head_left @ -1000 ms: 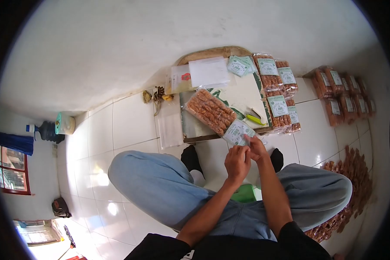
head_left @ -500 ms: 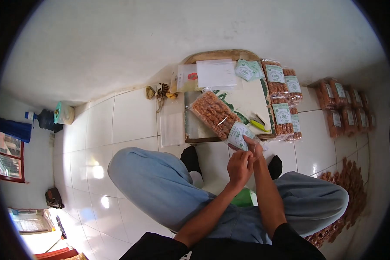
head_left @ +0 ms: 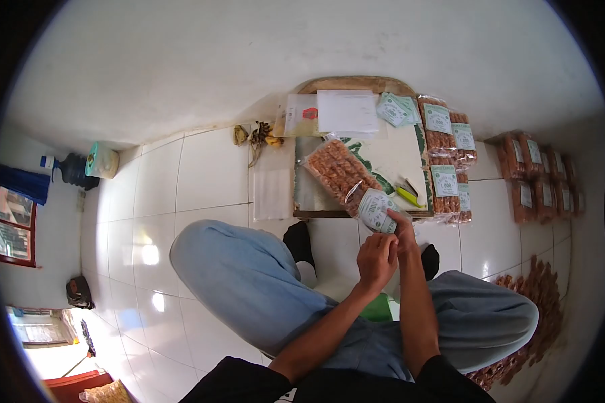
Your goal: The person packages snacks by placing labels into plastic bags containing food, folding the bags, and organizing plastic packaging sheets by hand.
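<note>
A clear plastic bag of reddish-brown snack pieces lies slantwise over the low board-topped table, with its lower end past the front edge. My right hand grips that end, thumb on the pale green printed label. My left hand is closed right below the label, fingers curled; what they pinch is hidden. A yellow-green cutter rests on the board to the right of the bag.
White sheets and loose labels lie at the table's back. Labelled snack packs stand along its right side, more packs by the wall. Loose brown pieces cover the floor at right. Clear plastic sleeves lie left.
The view has shifted slightly, so the table and packs sit a little farther right. My right hand still holds the bag's labelled end; my left hand stays closed beside it.
</note>
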A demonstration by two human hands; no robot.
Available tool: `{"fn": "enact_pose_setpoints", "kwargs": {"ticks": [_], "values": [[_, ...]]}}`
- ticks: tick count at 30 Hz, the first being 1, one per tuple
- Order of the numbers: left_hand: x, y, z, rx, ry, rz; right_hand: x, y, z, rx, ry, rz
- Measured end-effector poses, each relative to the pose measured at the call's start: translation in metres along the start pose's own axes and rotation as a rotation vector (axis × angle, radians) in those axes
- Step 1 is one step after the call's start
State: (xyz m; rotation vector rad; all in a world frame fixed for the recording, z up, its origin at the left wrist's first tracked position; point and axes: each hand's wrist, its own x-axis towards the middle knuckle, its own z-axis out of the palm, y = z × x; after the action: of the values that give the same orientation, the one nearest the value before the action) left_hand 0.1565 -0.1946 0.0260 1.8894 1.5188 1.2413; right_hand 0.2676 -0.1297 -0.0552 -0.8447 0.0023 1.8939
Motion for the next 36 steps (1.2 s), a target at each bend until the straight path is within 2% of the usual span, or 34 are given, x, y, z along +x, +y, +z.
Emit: {"fn": "enact_pose_setpoints", "kwargs": {"ticks": [2, 4, 5, 7, 14, 16, 17, 19, 26, 29, 31, 34, 36], "values": [[0.001, 0.000, -0.001, 0.003, -0.007, 0.005, 0.001, 0.004, -0.005, 0.089, -0.046, -0.002], [0.000, 0.000, -0.002, 0.037, -0.006, 0.013, -0.003, 0.008, 0.004, 0.228, -0.087, -0.140], [-0.001, 0.000, -0.003, 0.038, -0.003, 0.011, -0.004, 0.008, 0.008, 0.226, -0.089, -0.137], [-0.002, 0.000, -0.003, 0.054, -0.041, 0.007, -0.006, 0.007, 0.017, 0.321, -0.309, -0.117], [-0.001, 0.001, -0.001, 0.026, 0.024, 0.053, 0.012, 0.008, 0.014, 0.208, -0.277, -0.082], [-0.001, 0.002, -0.003, 0.017, 0.022, 0.039, 0.000, 0.005, 0.027, -0.057, 0.012, -0.133], [-0.001, 0.002, -0.004, 0.017, 0.022, 0.039, 0.001, 0.004, 0.025, -0.057, 0.012, -0.133], [-0.001, 0.003, -0.005, 0.050, -0.026, 0.005, 0.004, 0.003, 0.017, -0.237, 0.146, -0.176], [-0.001, 0.007, -0.005, 0.029, -0.001, 0.032, 0.019, 0.003, 0.002, -0.672, 0.095, -0.252], [-0.002, 0.008, -0.006, 0.004, -0.013, 0.031, 0.025, 0.007, 0.007, -0.843, 0.255, -0.200], [-0.001, 0.009, -0.007, -0.007, -0.017, 0.026, 0.014, 0.010, 0.032, -0.539, 0.098, -0.292], [0.000, 0.009, -0.006, 0.005, 0.001, 0.034, 0.019, 0.005, 0.021, -0.728, 0.202, -0.266], [0.000, 0.009, -0.006, -0.005, 0.005, 0.031, 0.008, 0.002, 0.031, -0.705, 0.210, -0.211]]}}
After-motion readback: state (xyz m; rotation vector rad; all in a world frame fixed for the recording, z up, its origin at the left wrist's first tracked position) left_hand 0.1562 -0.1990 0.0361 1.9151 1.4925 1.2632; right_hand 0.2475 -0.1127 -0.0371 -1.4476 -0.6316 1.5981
